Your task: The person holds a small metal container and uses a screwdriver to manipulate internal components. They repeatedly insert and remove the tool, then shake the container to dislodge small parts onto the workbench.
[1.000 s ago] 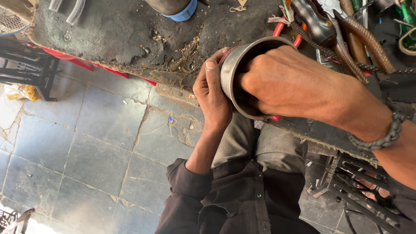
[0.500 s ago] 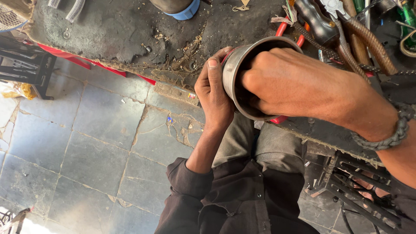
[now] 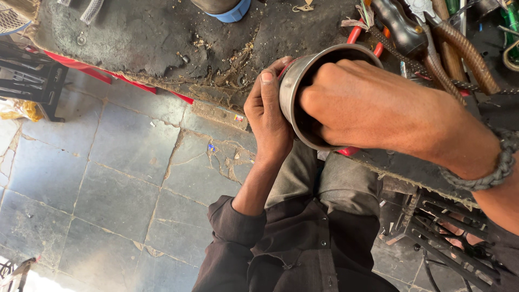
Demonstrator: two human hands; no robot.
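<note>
A round metal cylinder (image 3: 294, 86), open towards me and dark inside, is held at the edge of a dirty workbench (image 3: 146, 43). My left hand (image 3: 267, 116) wraps around its outer wall from the left, thumb along the rim. My right hand (image 3: 373, 111) reaches into its mouth, fingers pushed inside and hidden; I cannot tell whether they hold anything. A braided bracelet (image 3: 494, 167) sits on my right wrist. A red part (image 3: 348, 151) shows under the cylinder.
Tools with dark and wooden handles (image 3: 432, 38) and a ribbed hose (image 3: 467, 51) lie on the bench at upper right. A blue-rimmed container (image 3: 227, 8) stands at the bench's far side. Below are stone floor tiles (image 3: 108, 178), a black rack (image 3: 32, 81) at left, and a metal frame (image 3: 448, 238) at right.
Both hands and the cylinder stay together; my right hand has shifted slightly inside the opening. The view has drifted a little.
</note>
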